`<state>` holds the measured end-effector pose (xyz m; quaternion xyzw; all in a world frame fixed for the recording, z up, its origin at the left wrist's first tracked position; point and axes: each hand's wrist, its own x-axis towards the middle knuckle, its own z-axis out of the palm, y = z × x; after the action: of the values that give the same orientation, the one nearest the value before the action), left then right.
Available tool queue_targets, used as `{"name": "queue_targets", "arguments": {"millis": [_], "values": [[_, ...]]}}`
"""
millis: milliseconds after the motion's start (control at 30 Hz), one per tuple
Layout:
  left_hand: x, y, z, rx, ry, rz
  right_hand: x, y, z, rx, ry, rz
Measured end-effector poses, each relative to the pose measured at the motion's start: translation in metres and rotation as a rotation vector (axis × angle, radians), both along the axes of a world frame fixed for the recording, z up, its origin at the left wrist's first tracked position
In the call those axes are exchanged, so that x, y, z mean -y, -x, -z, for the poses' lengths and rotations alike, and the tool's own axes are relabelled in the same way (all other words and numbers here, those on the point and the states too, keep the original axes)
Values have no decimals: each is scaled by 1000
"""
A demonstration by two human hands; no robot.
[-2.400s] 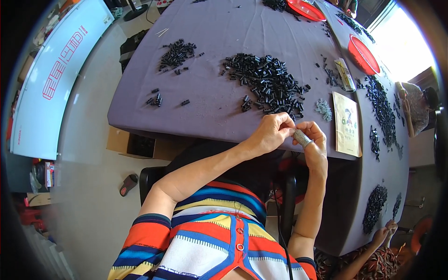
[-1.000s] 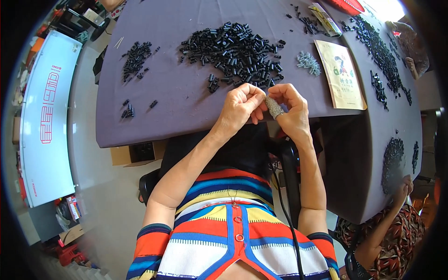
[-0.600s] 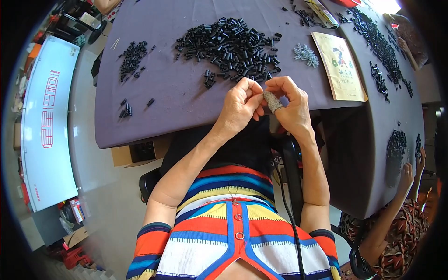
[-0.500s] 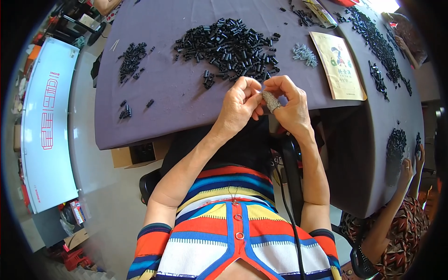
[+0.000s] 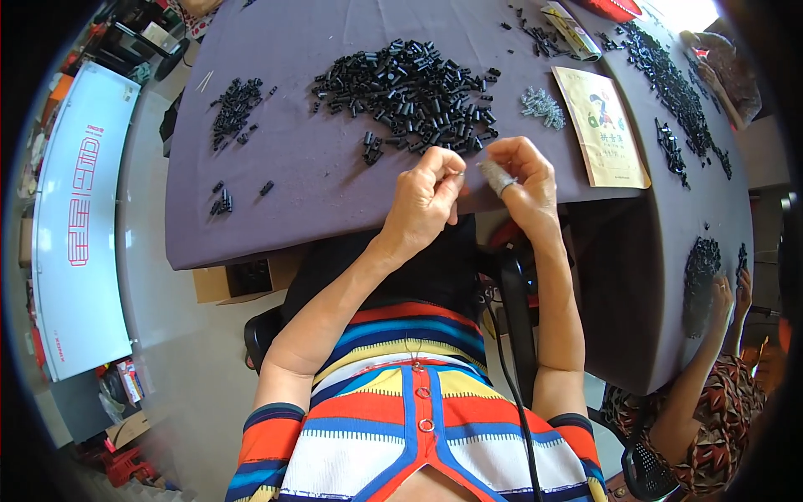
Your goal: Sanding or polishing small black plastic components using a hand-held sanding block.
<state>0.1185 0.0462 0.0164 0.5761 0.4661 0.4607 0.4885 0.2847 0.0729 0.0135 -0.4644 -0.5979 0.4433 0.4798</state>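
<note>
At the table's near edge my left hand pinches a tiny, shiny piece, too small to name, between thumb and forefinger. A short gap separates it from my right hand, whose thumb wears a grey fabric wrap. The right thumb and forefinger are bent toward each other; whatever they hold, if anything, I cannot make out. Just beyond both hands lies a large heap of short black cylindrical parts. A small pile of silver-grey pieces sits farther right, beside a yellowish paper packet.
The grey-purple tablecloth also carries a smaller black pile and a few loose parts on the left. At right, a co-worker's hands are by another black pile. An open carton stands below the table.
My hands, together half a second ago, have drawn apart, the right one slightly rightward. The whole view has shifted a little.
</note>
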Motion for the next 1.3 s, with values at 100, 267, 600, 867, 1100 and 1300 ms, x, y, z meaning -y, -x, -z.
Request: {"name": "queue_targets", "arguments": {"millis": [100, 267, 600, 867, 1100, 1300], "values": [[-1, 1, 3, 65, 27, -9, -17, -17, 0, 315, -165, 263], [0, 1, 6, 58, 121, 5, -49, -37, 3, 521, -294, 312], [2, 3, 9, 161, 121, -19, -51, -42, 9, 350, -224, 443], [5, 8, 0, 293, 88, -138, 13, 26, -23, 254, -170, -56], [19, 34, 1, 160, 35, -281, 18, 52, -23, 137, 99, -195], [26, 57, 6, -320, -544, -338, 13, 68, -38, 352, 131, -327]]}}
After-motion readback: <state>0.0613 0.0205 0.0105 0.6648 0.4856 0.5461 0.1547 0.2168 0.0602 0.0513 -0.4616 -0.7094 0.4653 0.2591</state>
